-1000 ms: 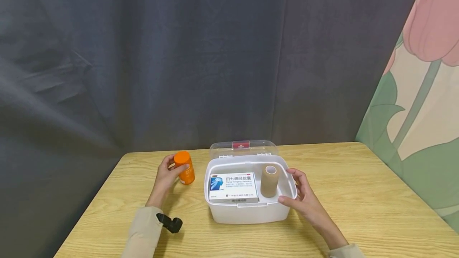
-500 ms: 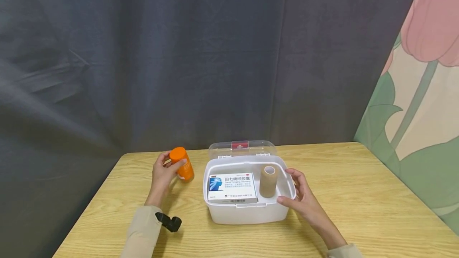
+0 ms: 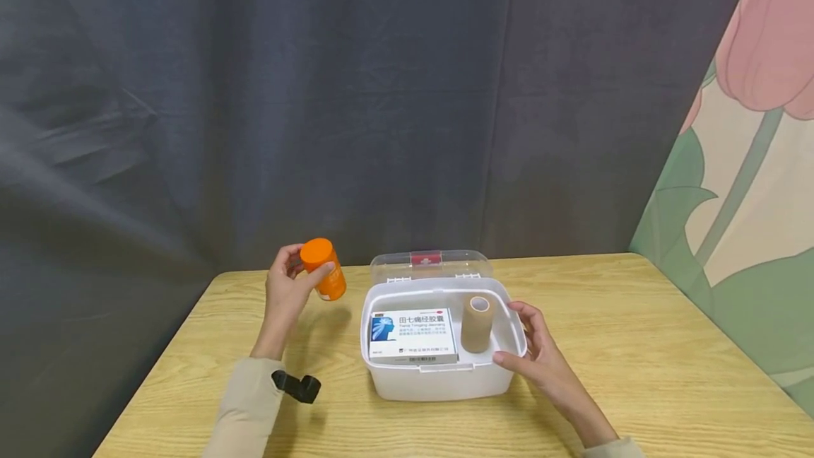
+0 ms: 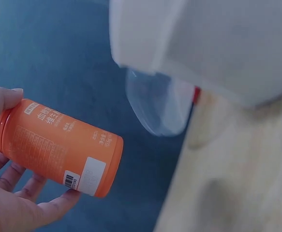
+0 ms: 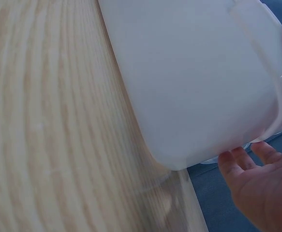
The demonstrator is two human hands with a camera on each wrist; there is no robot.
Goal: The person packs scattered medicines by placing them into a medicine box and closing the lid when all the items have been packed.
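Note:
My left hand [image 3: 283, 297] holds an orange pill bottle [image 3: 328, 276] by its sides, thumb across the front. The bottle is raised above the table and tilted, its shadow falling below it. In the left wrist view the bottle [image 4: 58, 145] shows printed text and a barcode label. A white first-aid box [image 3: 439, 384] stands to the right with its lid up. My right hand [image 3: 543, 353] grips the box's right end, thumb at the front rim and fingers along the side wall. Inside lie a white medicine carton [image 3: 410, 338] and an upright tan bandage roll [image 3: 475, 329].
The clear lid [image 3: 394, 268] with a red cross label leans back behind the box. A wooden table [image 3: 636, 345] lies under everything, its far edge close to a dark curtain [image 3: 356, 112]. A black wrist camera [image 3: 299, 386] sticks out from my left sleeve.
My left hand has lifted the orange pill bottle off the table, raising it upward and tilting it. The right hand and the first-aid box have stayed in place.

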